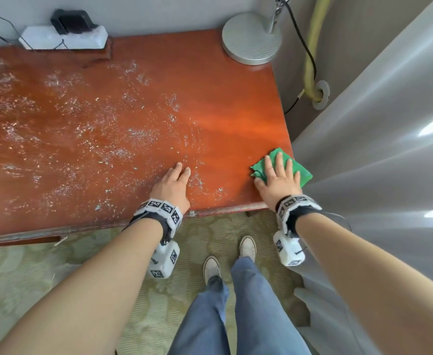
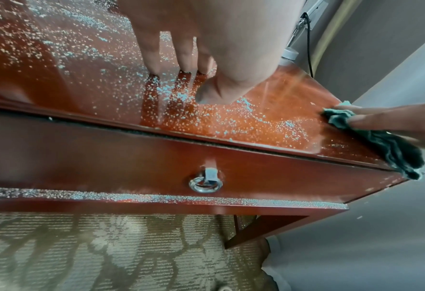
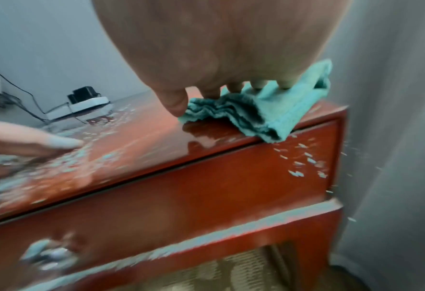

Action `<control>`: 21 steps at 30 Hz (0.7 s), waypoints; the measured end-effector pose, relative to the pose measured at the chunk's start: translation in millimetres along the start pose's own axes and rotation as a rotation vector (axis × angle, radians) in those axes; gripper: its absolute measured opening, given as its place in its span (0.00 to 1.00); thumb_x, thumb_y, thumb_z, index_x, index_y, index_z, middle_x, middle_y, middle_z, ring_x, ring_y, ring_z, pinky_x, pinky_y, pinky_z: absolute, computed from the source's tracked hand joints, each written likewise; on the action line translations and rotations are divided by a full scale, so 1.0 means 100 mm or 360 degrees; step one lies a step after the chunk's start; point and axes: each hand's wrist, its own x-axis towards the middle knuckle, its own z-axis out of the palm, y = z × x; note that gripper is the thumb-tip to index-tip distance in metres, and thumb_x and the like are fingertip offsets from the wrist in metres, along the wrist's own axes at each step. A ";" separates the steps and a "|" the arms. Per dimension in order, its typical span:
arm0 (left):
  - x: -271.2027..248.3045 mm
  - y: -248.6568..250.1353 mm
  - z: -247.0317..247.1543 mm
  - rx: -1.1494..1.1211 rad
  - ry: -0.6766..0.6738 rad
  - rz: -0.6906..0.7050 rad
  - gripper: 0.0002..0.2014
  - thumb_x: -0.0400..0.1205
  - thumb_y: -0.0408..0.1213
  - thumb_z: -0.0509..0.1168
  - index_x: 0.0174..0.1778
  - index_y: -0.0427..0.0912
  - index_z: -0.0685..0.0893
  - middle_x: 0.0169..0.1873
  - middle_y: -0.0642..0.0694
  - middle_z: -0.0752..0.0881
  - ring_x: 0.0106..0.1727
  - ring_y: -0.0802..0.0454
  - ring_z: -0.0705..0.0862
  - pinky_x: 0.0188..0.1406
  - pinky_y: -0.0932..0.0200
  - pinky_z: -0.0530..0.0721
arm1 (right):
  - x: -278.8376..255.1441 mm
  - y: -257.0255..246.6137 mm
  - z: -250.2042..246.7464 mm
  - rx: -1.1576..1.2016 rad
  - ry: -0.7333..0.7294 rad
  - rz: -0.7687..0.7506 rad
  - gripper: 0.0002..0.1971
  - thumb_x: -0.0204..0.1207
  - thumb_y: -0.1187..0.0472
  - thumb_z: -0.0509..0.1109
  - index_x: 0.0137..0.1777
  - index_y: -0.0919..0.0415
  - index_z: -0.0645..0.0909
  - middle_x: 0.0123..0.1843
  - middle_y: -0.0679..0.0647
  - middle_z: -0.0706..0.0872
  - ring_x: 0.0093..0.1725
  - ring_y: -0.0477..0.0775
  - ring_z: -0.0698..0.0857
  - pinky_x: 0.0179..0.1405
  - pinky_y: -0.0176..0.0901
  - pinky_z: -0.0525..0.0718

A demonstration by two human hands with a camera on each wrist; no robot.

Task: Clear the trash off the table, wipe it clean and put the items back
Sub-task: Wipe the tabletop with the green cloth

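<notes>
A red-brown wooden table (image 1: 223, 103) is strewn with pale crumbs (image 1: 82, 139) over its left and middle parts. My right hand (image 1: 279, 175) lies flat, fingers spread, pressing a folded green cloth (image 1: 299, 172) onto the table's front right corner; the cloth (image 3: 264, 110) hangs slightly over the edge. Crumbs fly off the corner in the right wrist view. My left hand (image 1: 175, 181) rests open on the tabletop near the front edge, its fingertips (image 2: 156, 69) touching the crumb-covered surface. The cloth (image 2: 381, 141) also shows at the right of the left wrist view.
A round grey lamp base (image 1: 251, 38) stands at the back right corner. A white power strip (image 1: 64, 37) with a black plug sits at the back left. A drawer front with a ring pull (image 2: 205, 182) is below the top. A grey curtain (image 1: 376, 149) hangs right.
</notes>
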 end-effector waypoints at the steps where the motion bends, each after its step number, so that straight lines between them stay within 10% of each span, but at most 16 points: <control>1: 0.01 0.00 0.00 -0.0002 0.0005 -0.0007 0.42 0.83 0.29 0.63 0.88 0.52 0.47 0.88 0.52 0.44 0.88 0.47 0.51 0.81 0.46 0.70 | -0.04 -0.13 0.06 -0.0008 0.0001 -0.0073 0.37 0.85 0.39 0.50 0.88 0.47 0.37 0.88 0.54 0.32 0.86 0.63 0.35 0.84 0.66 0.39; 8: 0.01 0.07 0.02 0.0022 0.0033 -0.0061 0.41 0.83 0.33 0.64 0.88 0.53 0.49 0.88 0.52 0.45 0.88 0.48 0.52 0.81 0.48 0.69 | -0.39 -0.71 0.39 -0.0285 -0.0224 -0.0813 0.36 0.86 0.38 0.46 0.86 0.45 0.32 0.85 0.49 0.26 0.84 0.58 0.28 0.84 0.63 0.33; 15: -0.05 0.21 0.07 0.0020 0.0065 -0.0130 0.41 0.82 0.30 0.65 0.88 0.47 0.49 0.88 0.49 0.45 0.88 0.45 0.51 0.80 0.47 0.69 | 0.04 0.47 -0.02 0.0072 0.0055 -0.0129 0.34 0.87 0.42 0.51 0.88 0.45 0.41 0.89 0.52 0.37 0.87 0.62 0.40 0.84 0.65 0.42; 21: -0.06 0.31 0.08 0.0017 0.0037 -0.0187 0.41 0.83 0.31 0.65 0.88 0.45 0.48 0.88 0.49 0.43 0.88 0.46 0.49 0.81 0.48 0.66 | 0.18 0.16 -0.11 0.0060 0.0028 -0.0081 0.37 0.85 0.39 0.49 0.88 0.53 0.42 0.89 0.54 0.36 0.87 0.63 0.38 0.84 0.64 0.40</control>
